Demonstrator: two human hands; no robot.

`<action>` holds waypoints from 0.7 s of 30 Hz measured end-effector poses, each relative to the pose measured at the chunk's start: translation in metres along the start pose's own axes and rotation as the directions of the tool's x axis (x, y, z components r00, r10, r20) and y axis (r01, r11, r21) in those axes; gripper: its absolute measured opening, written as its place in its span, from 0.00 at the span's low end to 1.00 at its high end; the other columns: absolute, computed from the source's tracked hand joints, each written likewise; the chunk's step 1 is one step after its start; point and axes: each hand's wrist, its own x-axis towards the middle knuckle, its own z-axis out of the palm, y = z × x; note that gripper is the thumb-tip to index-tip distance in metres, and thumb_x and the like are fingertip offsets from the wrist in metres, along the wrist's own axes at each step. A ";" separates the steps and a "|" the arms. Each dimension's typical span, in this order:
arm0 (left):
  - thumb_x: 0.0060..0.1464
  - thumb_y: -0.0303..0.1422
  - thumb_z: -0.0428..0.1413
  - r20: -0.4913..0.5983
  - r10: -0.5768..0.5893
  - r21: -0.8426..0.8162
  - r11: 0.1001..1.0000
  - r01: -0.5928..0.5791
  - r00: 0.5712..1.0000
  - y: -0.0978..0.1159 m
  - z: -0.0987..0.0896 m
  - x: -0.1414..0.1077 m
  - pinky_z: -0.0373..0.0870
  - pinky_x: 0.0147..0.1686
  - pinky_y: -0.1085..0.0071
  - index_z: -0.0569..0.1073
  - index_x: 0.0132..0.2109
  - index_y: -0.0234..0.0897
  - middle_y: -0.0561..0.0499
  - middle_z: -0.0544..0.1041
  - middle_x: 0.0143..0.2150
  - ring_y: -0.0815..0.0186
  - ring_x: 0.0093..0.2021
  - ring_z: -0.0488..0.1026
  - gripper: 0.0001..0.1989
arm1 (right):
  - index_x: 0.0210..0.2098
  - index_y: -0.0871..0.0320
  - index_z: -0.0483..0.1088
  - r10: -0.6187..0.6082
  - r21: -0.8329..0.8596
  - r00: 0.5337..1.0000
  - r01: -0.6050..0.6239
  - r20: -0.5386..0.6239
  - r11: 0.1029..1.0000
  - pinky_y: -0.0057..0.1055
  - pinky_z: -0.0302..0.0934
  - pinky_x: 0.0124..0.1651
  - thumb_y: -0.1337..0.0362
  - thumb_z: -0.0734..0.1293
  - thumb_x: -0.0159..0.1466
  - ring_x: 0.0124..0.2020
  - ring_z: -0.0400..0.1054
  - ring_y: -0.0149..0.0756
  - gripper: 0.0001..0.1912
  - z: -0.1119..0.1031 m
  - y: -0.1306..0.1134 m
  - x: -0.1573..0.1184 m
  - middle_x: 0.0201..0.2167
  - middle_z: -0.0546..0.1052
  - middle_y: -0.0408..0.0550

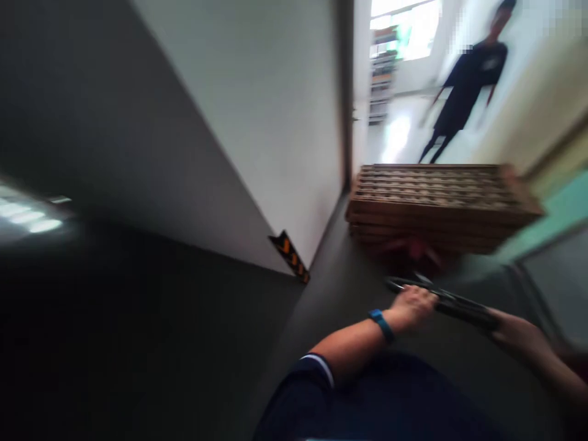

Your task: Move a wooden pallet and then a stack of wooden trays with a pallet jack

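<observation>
A black handle bar [462, 306] slants across the lower right, with a lever-like piece near its left end. My left hand [413, 305], a blue band on its wrist, is closed over the bar near that end. Toward the other end my right hand [509, 327] wraps around the bar, its fingers blurred. Just past the bar sits a low stack of brown trays or boxes [441, 214] with rows of small compartments on top. Under the stack's near side shows a red part [416, 252], smeared by motion; how it joins the bar is hidden.
Left of the stack stands a white wall corner [294, 184] with a black and orange chevron guard [290, 257] at its foot. Beyond the stack a doorway opens onto a bright room, where a person in dark clothes [473, 86] stands near shelving [382, 79]. Dark floor [184, 318] stretches left.
</observation>
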 end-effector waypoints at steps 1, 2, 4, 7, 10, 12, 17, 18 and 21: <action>0.58 0.41 0.58 0.013 -0.035 -0.034 0.999 0.035 0.999 0.001 -0.004 -0.010 0.66 0.57 0.56 0.70 0.57 0.29 0.38 0.76 0.53 0.52 0.53 0.72 0.25 | 0.42 0.51 0.80 0.015 -0.051 1.000 -0.014 0.018 0.999 0.36 0.64 0.41 0.71 0.64 0.56 0.42 0.78 0.44 0.19 0.003 -0.001 -0.014 0.45 0.81 0.65; 0.55 0.44 0.61 0.033 -0.059 -0.064 0.996 0.061 0.998 0.000 -0.006 -0.020 0.64 0.59 0.55 0.68 0.60 0.29 0.37 0.75 0.55 0.50 0.55 0.71 0.31 | 0.45 0.55 0.79 0.017 -0.106 0.999 -0.013 0.030 0.994 0.35 0.64 0.44 0.70 0.63 0.59 0.46 0.77 0.45 0.18 0.006 -0.005 -0.025 0.47 0.80 0.64; 0.52 0.44 0.64 0.067 -0.079 -0.078 0.993 0.084 0.995 -0.003 -0.008 -0.040 0.62 0.61 0.53 0.63 0.66 0.29 0.36 0.72 0.59 0.47 0.59 0.68 0.40 | 0.45 0.56 0.77 0.069 -0.182 0.996 -0.058 0.052 0.982 0.33 0.63 0.46 0.65 0.63 0.63 0.49 0.75 0.44 0.14 0.011 -0.023 -0.044 0.46 0.81 0.57; 0.51 0.47 0.63 0.089 -0.033 -0.064 0.997 0.039 0.995 0.001 -0.002 -0.073 0.59 0.62 0.50 0.59 0.69 0.25 0.33 0.70 0.61 0.45 0.60 0.65 0.46 | 0.45 0.59 0.77 0.183 -0.236 0.977 -0.153 0.112 0.960 0.33 0.64 0.47 0.54 0.70 0.63 0.49 0.75 0.46 0.17 0.015 -0.065 -0.068 0.47 0.80 0.57; 0.52 0.47 0.61 0.083 0.004 -0.056 0.998 0.000 0.997 0.019 0.006 -0.111 0.58 0.62 0.50 0.57 0.70 0.23 0.32 0.69 0.61 0.45 0.59 0.65 0.46 | 0.48 0.58 0.78 0.117 -0.210 0.979 -0.081 0.165 0.974 0.32 0.65 0.48 0.49 0.74 0.59 0.50 0.75 0.47 0.24 0.023 -0.112 -0.094 0.47 0.81 0.57; 0.54 0.47 0.59 0.097 0.006 -0.061 0.998 0.000 0.995 0.034 0.008 -0.133 0.57 0.62 0.50 0.57 0.70 0.23 0.32 0.69 0.62 0.45 0.59 0.64 0.46 | 0.46 0.57 0.79 0.100 -0.188 0.977 -0.064 0.191 0.980 0.31 0.66 0.47 0.47 0.74 0.59 0.47 0.76 0.46 0.23 0.033 -0.136 -0.110 0.45 0.81 0.56; 0.50 0.45 0.61 0.172 0.059 -0.073 0.996 -0.047 0.983 0.070 0.008 -0.172 0.56 0.63 0.52 0.51 0.73 0.23 0.31 0.67 0.65 0.45 0.61 0.63 0.52 | 0.42 0.57 0.81 0.127 -0.177 0.972 -0.092 0.198 0.980 0.31 0.65 0.45 0.46 0.73 0.59 0.44 0.76 0.45 0.22 0.050 -0.142 -0.154 0.41 0.82 0.57; 0.49 0.45 0.62 0.181 0.079 -0.077 0.995 -0.066 0.980 0.080 0.010 -0.177 0.56 0.63 0.53 0.50 0.74 0.22 0.31 0.66 0.65 0.45 0.61 0.62 0.53 | 0.42 0.57 0.81 0.127 -0.184 0.972 -0.090 0.200 0.979 0.31 0.65 0.44 0.45 0.73 0.59 0.44 0.76 0.45 0.23 0.050 -0.136 -0.163 0.40 0.82 0.57; 0.50 0.48 0.60 0.180 0.091 -0.087 0.993 -0.077 0.979 0.115 0.020 -0.186 0.55 0.65 0.53 0.46 0.74 0.22 0.30 0.64 0.67 0.45 0.63 0.61 0.56 | 0.40 0.57 0.81 0.108 -0.214 0.969 -0.059 0.222 0.975 0.30 0.63 0.41 0.45 0.74 0.57 0.43 0.76 0.45 0.23 0.049 -0.113 -0.190 0.39 0.82 0.56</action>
